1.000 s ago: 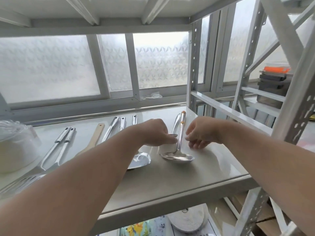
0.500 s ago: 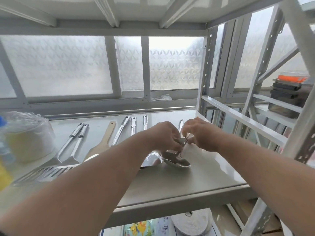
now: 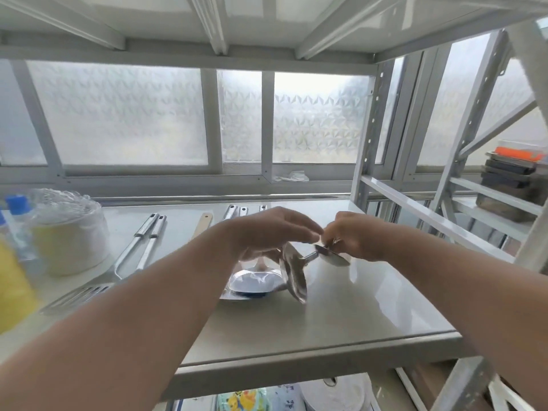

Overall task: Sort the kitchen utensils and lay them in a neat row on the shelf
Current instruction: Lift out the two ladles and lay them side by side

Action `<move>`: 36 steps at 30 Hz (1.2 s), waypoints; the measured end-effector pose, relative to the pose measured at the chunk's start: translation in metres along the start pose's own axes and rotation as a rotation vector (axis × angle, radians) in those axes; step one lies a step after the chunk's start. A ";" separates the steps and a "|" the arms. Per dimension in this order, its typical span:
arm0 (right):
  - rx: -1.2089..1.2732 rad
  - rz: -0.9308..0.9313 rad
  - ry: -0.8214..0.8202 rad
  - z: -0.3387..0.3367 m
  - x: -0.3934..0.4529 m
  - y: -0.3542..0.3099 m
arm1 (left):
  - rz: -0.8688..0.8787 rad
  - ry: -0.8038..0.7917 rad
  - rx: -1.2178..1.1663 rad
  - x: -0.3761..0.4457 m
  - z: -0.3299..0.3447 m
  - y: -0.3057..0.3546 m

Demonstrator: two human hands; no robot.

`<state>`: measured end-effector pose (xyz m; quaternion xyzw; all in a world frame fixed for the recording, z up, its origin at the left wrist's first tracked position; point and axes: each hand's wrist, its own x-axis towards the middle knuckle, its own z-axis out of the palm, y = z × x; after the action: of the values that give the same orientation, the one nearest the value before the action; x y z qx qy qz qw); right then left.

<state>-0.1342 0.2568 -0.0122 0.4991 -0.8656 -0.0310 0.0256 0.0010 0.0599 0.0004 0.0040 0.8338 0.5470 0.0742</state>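
On the steel shelf (image 3: 341, 315), my right hand (image 3: 358, 237) grips the handle of a steel ladle (image 3: 292, 275) whose bowl stands tilted on its edge. A second shiny spoon bowl (image 3: 335, 258) shows just under that hand. My left hand (image 3: 267, 232) hovers over the ladle with fingers stretched towards the right hand; its grip is hidden. A flat steel turner (image 3: 255, 284) lies below my left wrist. Further left lie two slotted turners (image 3: 139, 247) side by side and a wooden spatula (image 3: 205, 218). Three steel handle ends (image 3: 243, 210) stick out behind my left hand.
A plastic-wrapped white container (image 3: 68, 232), a blue-capped bottle (image 3: 17, 221) and a yellow bottle (image 3: 12, 289) stand at the left. The rack's upright post (image 3: 366, 137) rises at the back right. Dark trays (image 3: 510, 185) are stacked on the neighbouring rack.
The ladle lay flat a second ago; its bowl has since been lifted and turned onto its edge. Both hands drew together over it, and the view shifted left.
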 end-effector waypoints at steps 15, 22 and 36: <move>0.372 0.257 0.459 -0.060 0.006 -0.022 | 0.214 0.311 -0.565 0.022 0.035 0.023; 0.530 0.300 0.414 -0.032 -0.004 -0.035 | 0.171 0.709 -0.560 0.035 0.035 0.036; 1.121 0.357 0.451 -0.015 -0.006 -0.051 | 0.278 0.901 -0.559 0.046 0.050 0.029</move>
<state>-0.0862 0.2366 -0.0012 0.2789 -0.7937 0.5380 -0.0531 -0.0406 0.1209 0.0023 -0.1403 0.5977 0.6999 -0.3651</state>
